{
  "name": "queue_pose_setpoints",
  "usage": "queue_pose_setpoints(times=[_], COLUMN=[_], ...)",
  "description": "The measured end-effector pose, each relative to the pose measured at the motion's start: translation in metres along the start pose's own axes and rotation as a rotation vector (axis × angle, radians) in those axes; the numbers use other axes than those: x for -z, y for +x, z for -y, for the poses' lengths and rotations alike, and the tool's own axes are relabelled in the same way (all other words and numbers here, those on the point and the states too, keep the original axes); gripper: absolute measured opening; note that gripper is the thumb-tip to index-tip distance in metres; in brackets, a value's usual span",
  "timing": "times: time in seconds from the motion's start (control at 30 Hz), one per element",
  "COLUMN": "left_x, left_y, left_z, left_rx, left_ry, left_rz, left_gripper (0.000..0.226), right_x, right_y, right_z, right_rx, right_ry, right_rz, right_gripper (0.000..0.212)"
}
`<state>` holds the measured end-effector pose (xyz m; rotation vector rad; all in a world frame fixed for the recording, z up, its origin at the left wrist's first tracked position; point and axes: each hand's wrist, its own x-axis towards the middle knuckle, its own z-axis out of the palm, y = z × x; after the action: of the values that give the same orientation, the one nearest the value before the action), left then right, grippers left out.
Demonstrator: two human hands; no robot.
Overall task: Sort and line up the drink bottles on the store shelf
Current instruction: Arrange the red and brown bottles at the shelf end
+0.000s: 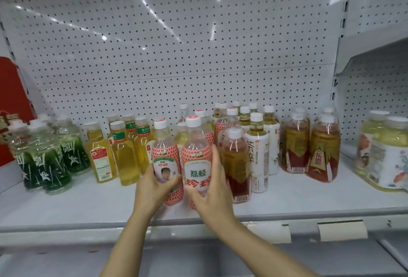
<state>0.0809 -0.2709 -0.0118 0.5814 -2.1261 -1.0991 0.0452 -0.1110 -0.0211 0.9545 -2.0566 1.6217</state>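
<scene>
Left hand [152,188] and right hand [212,188] each grip a red-netted, white-capped lychee bottle [164,162] [197,162] at the white shelf [88,206] front. Green, yellow groups look lined; the middle cluster remains mixed.

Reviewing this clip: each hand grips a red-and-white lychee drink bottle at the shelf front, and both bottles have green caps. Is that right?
Not quite. The head view shows the left hand and right hand each gripping a lychee drink bottle at the shelf front, but both caps are white, not green.

The right hand [210,190] covers the lower label of 1 lychee bottle [196,166]; rear bottles are blocked.
</scene>
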Motion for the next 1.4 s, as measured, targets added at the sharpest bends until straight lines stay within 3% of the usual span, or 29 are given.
queue_pose_setpoints(times=[0.33, 0.47, 0.53, 0.6, 0.67, 0.7, 0.77, 0.8, 0.9, 1.0, 1.1, 1.27, 1.4], left_x=[0.002, -0.001, -0.005, -0.009, -0.017, -0.025, -0.049, -0.063, -0.101, -0.120, -0.119, -0.102, -0.123], left_y=[0.008, 0.004, -0.006, -0.024, -0.046, -0.055, -0.066, -0.067, -0.056, -0.035, -0.038, -0.088, -0.108], left_z=[0.011, 0.022, 0.018, 0.000, -0.030, -0.044, -0.068, -0.080, -0.099, -0.098, -0.097, -0.120, -0.153], left_rx=[-0.075, -0.059, -0.050, -0.100, -0.349, -0.493, -0.645, -0.621, -0.427, -0.198, -0.105, -0.232, -0.287], left_ry=[-0.114, -0.184, -0.156, -0.112, -0.140, -0.136, -0.088, -0.065, -0.056, -0.064, -0.038, -0.058, -0.163], left_rz=[0.135, 0.168, 0.056, -0.252, -0.497, -0.502, -0.350, -0.231, 0.042, 0.197, 0.163, 0.029, 0.086], left_gripper=[0.066, 0.068, 0.071, 0.076, 0.066, 0.059, 0.053, 0.056, 0.074, 0.082, 0.072, 0.061, 0.057], right_x=[-0.029, -0.018, -0.003, 0.018, 0.041, 0.051, 0.072, 0.082, 0.105, 0.118, 0.127, 0.141, 0.160], right_y=[0.021, -0.001, -0.018, -0.027, -0.026, -0.023, -0.016, -0.013, -0.006, -0.005, -0.005, -0.011, -0.013], right_z=[-0.018, -0.018, -0.021, -0.025, -0.032, -0.035, -0.043, -0.047, -0.061, -0.070, -0.074, -0.059, -0.054], right_rx=[-0.106, -0.127, -0.064, 0.034, 0.178, 0.255, 0.373, 0.407, 0.419, 0.364, 0.281, 0.124, -0.014], right_ry=[-0.227, -0.266, -0.299, -0.357, -0.448, -0.489, -0.567, -0.603, -0.671, -0.679, -0.655, -0.365, -0.183], right_rz=[-0.027, 0.034, 0.076, 0.084, 0.008, -0.046, -0.122, -0.141, -0.154, -0.150, -0.099, 0.066, -0.054], right_gripper=[0.115, 0.107, 0.093, 0.079, 0.067, 0.061, 0.051, 0.048, 0.047, 0.048, 0.054, 0.079, 0.086])
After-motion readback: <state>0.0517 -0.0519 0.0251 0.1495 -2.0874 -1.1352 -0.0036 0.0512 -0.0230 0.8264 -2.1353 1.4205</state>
